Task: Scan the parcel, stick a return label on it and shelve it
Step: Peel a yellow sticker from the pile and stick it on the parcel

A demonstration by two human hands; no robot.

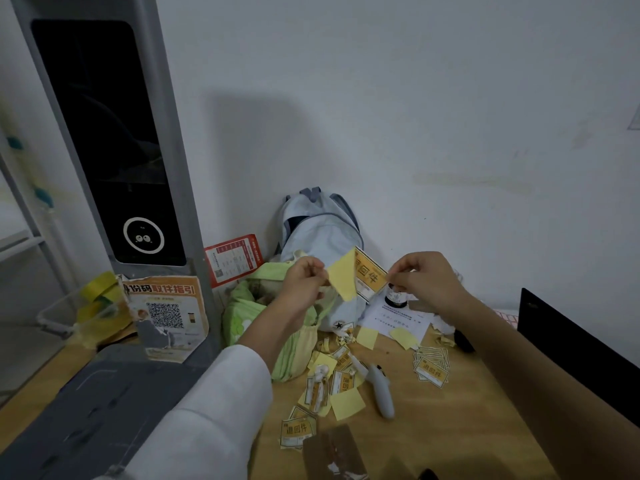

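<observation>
My right hand (pixel 420 280) pinches a yellow return label (pixel 370 276) with black characters, held in the air above the wooden table (pixel 460 410). My left hand (pixel 304 278) pinches its pale yellow backing paper (pixel 341 277), which is partly peeled away from the label. A brown parcel (pixel 334 452) lies at the table's near edge. A grey handheld scanner (pixel 381 389) lies on the table among several loose return labels (pixel 431 368) and backing scraps.
A tall grey kiosk (pixel 114 140) with a dark screen stands at the left. Against the wall sit a light blue backpack (pixel 318 230) and a green bag (pixel 249 313). A black monitor edge (pixel 575 348) is at the right. A small dark bottle (pixel 394 296) stands behind the label.
</observation>
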